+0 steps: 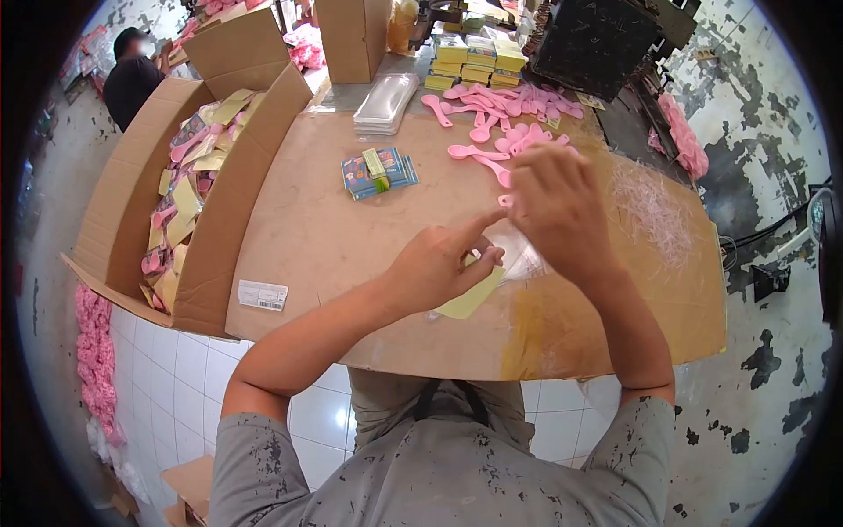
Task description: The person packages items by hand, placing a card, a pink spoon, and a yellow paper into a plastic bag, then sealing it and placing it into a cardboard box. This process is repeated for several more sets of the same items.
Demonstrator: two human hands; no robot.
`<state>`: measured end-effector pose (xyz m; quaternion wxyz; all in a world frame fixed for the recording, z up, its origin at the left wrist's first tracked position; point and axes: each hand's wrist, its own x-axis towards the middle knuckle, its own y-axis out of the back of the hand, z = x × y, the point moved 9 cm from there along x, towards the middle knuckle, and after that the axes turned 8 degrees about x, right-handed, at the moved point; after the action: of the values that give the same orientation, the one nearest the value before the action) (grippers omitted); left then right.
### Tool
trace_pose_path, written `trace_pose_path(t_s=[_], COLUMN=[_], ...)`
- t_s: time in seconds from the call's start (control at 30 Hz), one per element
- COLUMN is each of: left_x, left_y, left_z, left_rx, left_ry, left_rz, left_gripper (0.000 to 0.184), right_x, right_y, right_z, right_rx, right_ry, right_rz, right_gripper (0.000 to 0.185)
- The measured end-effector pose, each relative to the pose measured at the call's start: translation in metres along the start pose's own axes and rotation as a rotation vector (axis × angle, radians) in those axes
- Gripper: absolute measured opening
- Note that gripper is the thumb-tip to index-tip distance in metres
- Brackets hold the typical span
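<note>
Cardboard covers the desk (307, 237), with patchy flaking floor off to the right and a big open carton (230, 189) full of packed cards and spoons at left. So, the pale yellow card (471, 297) is just below frame centre, partly under the left hand (446, 263), with some clear plastic (529, 263) right beside it. Left fingers are curled, but I can't tell if that grip is really pinching anything. Right hand (562, 211) is a blur above the plastic, so no idea about its grip either. Pink spoons (482, 132) are scattered upper centre, blue packs (379, 173) left of them.
</note>
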<state>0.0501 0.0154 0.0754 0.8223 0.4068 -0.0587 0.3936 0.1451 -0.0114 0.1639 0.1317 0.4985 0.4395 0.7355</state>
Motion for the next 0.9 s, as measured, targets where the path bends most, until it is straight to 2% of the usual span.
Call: trace_pose_path(t_s=[0.07, 0.1, 0.17, 0.23, 0.3, 0.37, 0.47, 0.6, 0.7, 0.8, 0.9], left_x=[0.001, 0.001, 0.003, 0.004, 0.006, 0.004, 0.004, 0.006, 0.006, 0.006, 0.007], left_y=[0.0, 0.0, -0.006, -0.012, -0.016, -0.018, -0.022, -0.023, -0.023, -0.029, -0.027], left_z=[-0.007, -0.011, -0.022, -0.031, -0.039, -0.04, -0.036, -0.039, -0.04, -0.045, -0.045], left_rx=[-0.191, -0.287, -0.466, -0.586, -0.645, -0.678, -0.741, -0.796, -0.767, -0.824, -0.758], left_ry=[0.085, 0.129, 0.204, 0.245, 0.248, 0.285, 0.331, 0.323, 0.328, 0.355, 0.296], left_rz=[-0.019, -0.027, -0.067, -0.085, -0.085, -0.122, -0.142, -0.105, -0.113, -0.096, -0.065], left_gripper=[0.046, 0.044, 0.04, 0.037, 0.036, 0.036, 0.036, 0.036, 0.031, 0.025, 0.021], right_x=[-0.005, -0.013, -0.04, -0.079, -0.105, -0.157, -0.216, -0.264, -0.243, -0.172, -0.125], right_y=[0.014, 0.012, 0.009, 0.023, 0.049, 0.054, 0.063, 0.066, 0.073, 0.071, 0.012], right_z=[0.03, 0.047, 0.084, 0.108, 0.143, 0.212, 0.283, 0.29, 0.271, 0.198, 0.125], right_rx=[0.142, 0.242, 0.939, 1.481, 1.883, 1.237, 0.261, 0.215, 0.072, 0.156, 0.794], right_ry=[-0.125, -0.116, -0.561, -0.688, -0.509, -0.619, -0.677, -1.018, -0.999, -0.833, -0.745], right_rz=[0.105, 0.057, 0.015, -0.07, -0.048, -0.049, -0.043, -0.005, -0.082, 0.113, -0.054], right_gripper=[0.017, 0.011, 0.008, 0.012, 0.012, 0.016, 0.037, 0.046, 0.032, 0.023, 0.031])
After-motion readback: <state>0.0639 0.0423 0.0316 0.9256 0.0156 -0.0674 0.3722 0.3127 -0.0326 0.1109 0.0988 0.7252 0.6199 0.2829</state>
